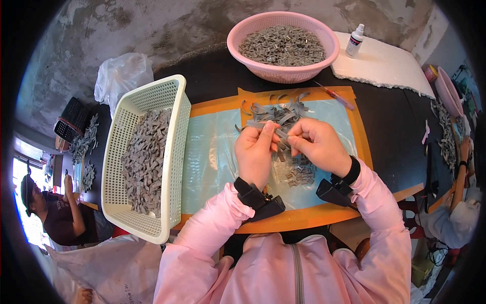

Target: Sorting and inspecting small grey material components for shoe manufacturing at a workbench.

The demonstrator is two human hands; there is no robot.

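Note:
My left hand (257, 154) and my right hand (320, 146) are close together over the work mat, both closed with pinched fingers. Between them runs a narrow grey strip (281, 134), one end in each hand's fingertips. Just beyond my fingers lies a loose pile of curled grey strips (291, 112). Nearer to me, partly under my right hand, small folded grey pieces (302, 176) are gathered on the mat. The mat's blue sheet (210, 152) has an orange taped border (309, 215). Whether the strip is folded inside my fingers is hidden.
Left stands a pale basket (175, 152) of small folded pieces. A pink basket (283, 73) of similar pieces is at the back, beside a white foam board (387, 63) with a small bottle (355, 40). A red-handled tool (338, 97) lies beyond my right hand. People work at both sides.

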